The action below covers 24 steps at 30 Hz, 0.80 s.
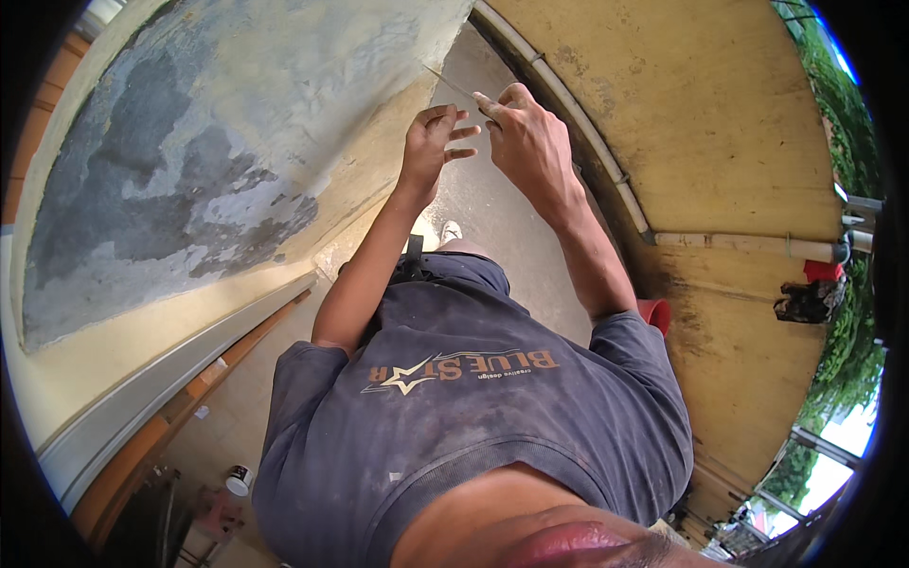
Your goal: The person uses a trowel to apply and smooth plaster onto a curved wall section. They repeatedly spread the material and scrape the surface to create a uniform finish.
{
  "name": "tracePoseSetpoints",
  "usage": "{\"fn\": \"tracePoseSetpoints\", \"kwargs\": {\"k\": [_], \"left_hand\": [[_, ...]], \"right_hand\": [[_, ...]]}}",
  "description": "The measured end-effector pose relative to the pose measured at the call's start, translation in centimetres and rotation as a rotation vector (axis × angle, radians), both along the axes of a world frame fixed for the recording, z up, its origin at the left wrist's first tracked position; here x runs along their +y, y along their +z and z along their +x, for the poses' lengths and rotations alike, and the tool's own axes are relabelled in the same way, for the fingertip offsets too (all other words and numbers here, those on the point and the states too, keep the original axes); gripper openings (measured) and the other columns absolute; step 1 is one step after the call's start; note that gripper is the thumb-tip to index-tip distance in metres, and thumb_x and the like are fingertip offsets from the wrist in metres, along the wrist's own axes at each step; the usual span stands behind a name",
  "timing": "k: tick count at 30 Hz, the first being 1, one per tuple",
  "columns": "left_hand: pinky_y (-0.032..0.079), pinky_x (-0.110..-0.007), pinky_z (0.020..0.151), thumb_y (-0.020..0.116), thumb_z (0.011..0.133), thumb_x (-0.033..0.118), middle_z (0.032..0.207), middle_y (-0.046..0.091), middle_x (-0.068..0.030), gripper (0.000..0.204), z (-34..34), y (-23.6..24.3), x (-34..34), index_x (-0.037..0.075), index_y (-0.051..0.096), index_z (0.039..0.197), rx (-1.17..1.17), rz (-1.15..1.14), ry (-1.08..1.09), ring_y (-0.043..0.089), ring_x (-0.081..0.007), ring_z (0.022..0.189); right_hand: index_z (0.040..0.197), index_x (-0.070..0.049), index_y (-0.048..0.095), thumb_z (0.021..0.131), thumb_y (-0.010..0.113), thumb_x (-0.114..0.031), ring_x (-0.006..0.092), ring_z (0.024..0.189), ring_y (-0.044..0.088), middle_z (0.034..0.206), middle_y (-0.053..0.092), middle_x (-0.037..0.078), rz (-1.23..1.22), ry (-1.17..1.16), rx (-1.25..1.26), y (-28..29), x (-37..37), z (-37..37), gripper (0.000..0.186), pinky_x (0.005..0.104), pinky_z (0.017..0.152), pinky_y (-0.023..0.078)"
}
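Observation:
My right hand point(530, 142) is raised in front of me, its fingers closed on a thin flat tool point(453, 84), seen edge-on, that looks like a scraper or putty knife. The tool points up and left, its far end close to the edge of the patched wall point(256, 114). That wall carries smeared white and bare grey areas. To the left of my right hand, my left hand point(434, 150) is held up with the fingers bent and apart. Nothing shows in it, and a small gap separates the two hands.
A yellow, stained wall point(701, 123) rises on the right, with a pale pipe point(587, 133) along it. Beside my right arm is a red bucket-like thing point(655, 314). A dark bag point(805, 301) hangs farther right. At lower left are a wooden beam point(180, 407) and a white can point(239, 480).

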<state>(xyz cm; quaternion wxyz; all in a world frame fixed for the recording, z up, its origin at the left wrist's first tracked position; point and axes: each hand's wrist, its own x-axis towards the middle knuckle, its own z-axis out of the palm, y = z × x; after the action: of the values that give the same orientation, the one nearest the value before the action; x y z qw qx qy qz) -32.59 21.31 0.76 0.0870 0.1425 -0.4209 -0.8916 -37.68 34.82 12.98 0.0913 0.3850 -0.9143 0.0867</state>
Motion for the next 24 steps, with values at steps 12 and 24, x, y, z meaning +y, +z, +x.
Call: {"fn": "tracePoseSetpoints", "kwargs": {"k": [12, 24], "left_hand": [[0.07, -0.038, 0.082, 0.064, 0.107, 0.015, 0.129, 0.059, -0.0202, 0.033, -10.5, 1.4, 7.9, -0.008, 0.049, 0.127, 0.097, 0.096, 0.65, 0.073, -0.0299, 0.112], [0.067, -0.041, 0.061, 0.038, 0.114, 0.049, 0.093, 0.066, -0.0191, 0.063, -11.5, 1.5, 4.2, -0.01, 0.058, 0.106, 0.027, 0.088, 0.742, 0.075, -0.0289, 0.075]], "right_hand": [[0.094, 0.002, 0.078, 0.089, 0.064, 0.0, 0.0349, 0.081, 0.077, 0.097, 0.068, 0.022, 0.36, 0.608, 0.349, 5.3, 0.0, -9.9, 0.015, 0.044, 0.064, 0.062], [0.111, -0.003, 0.078, 0.089, 0.067, -0.004, 0.0374, 0.077, 0.077, 0.102, 0.069, 0.019, 0.338, 0.749, 0.293, 4.7, -2.3, -10.5, 0.024, 0.0443, 0.068, 0.063]]}}
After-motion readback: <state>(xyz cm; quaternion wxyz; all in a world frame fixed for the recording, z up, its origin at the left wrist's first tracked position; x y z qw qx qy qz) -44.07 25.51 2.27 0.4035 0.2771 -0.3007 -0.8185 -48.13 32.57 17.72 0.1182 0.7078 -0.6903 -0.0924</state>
